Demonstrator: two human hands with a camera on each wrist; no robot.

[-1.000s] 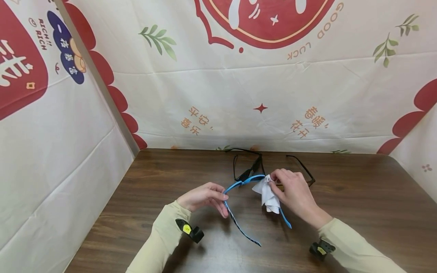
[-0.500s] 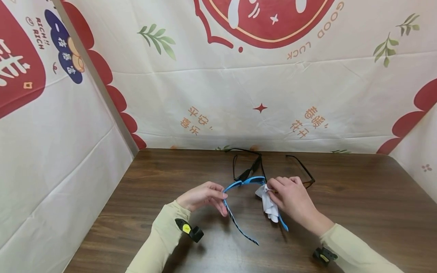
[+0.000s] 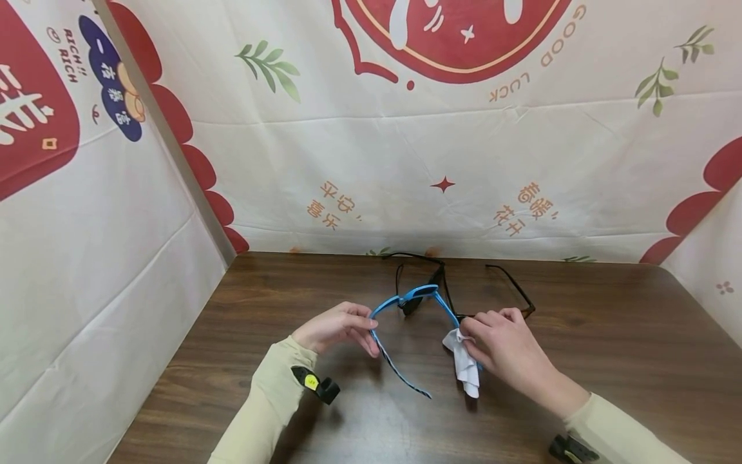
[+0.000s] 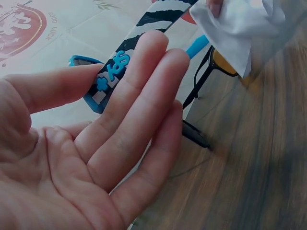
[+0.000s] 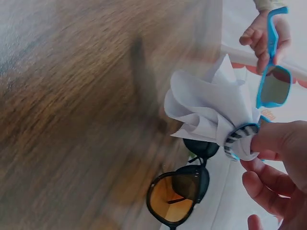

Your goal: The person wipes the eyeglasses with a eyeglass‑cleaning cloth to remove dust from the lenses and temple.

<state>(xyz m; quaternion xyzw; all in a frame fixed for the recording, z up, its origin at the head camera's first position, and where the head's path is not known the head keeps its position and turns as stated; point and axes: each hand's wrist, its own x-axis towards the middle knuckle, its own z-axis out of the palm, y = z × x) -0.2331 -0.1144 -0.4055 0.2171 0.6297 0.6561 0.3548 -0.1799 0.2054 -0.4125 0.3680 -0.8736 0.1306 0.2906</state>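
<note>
While pinching at the left hinge with the left hand [image 3: 339, 327], with fingers only slightly bent, holds the blue sunglasses [image 3: 414, 294] above the middle of the wooden table [image 3: 608, 335], with lens front toward the far side and both temples running to the near side. Lets the left temple slant free, near and to the right, away from that pinch. Just beyond the lens front, in the head view, overlaps with the black sunglasses [image 3: 438, 276] on the far part of the table; cannot tell from there whether touching or apart. Farther right, grips the white cloth [image 3: 466, 370] around the right temple with the right hand [image 3: 507, 351], with thumb and fingertips drawn close and loose folds hanging to the near side. From this right grip, finds the lens front far and to the left, and the right temple's long axis leading from that front, near and slightly right, into the cloth; has the right hand nearer to this temple, the left hand nearer to the other. Beyond the right hand, has the amber-lensed glasses [image 5: 168, 206] at far right, partly hidden in the head view. Gains from the left wrist view raised blue lettering on the left temple, and from the right wrist view a clear amber lens and a striped band curving through the cloth beside the right thumb.
</note>
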